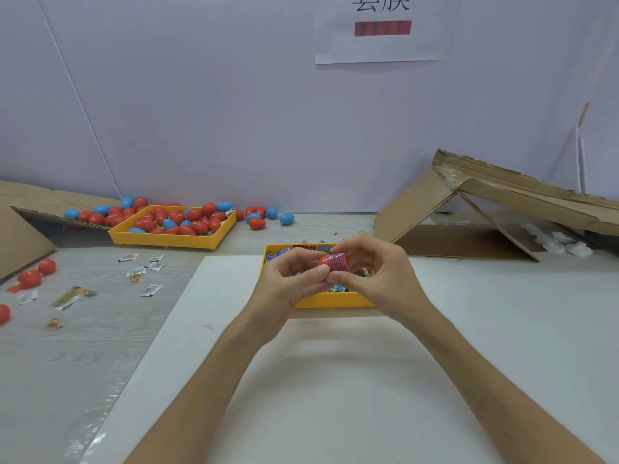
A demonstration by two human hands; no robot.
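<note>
Nearest, two bare forearms reach forward over a white board [301, 380] that lies on the grey tabletop [83, 346]. The left hand [284, 283] and the right hand [382, 272] meet above the board's far edge, and together they hold a red plastic egg [324, 261] in the air. The fingers [298, 253] of both hands are curled round it, with the thumbs pressed against its near side. A patterned sleeve [339, 262] in pink and red wraps the egg's right part, which the right hand grips, while the bare red end points toward the left hand.

Directly below the hands stands a yellow tray [331, 301] holding small printed packets [278, 254]; the hands cover much of it. To the left, on the bare tabletop, lie scattered sachets [150, 291] and a few red eggs [31, 277].

Farther back on the left, a second yellow tray [160, 241] is heaped with red and blue eggs [177, 219]. More loose eggs [257, 223] lie just beside it along the wall. A cardboard flap [23, 236] rises at the far left, and an opened, collapsed cardboard box [469, 242] sits at the right. On the wall behind hangs a paper sign [382, 48] with a red strip printed on it.
</note>
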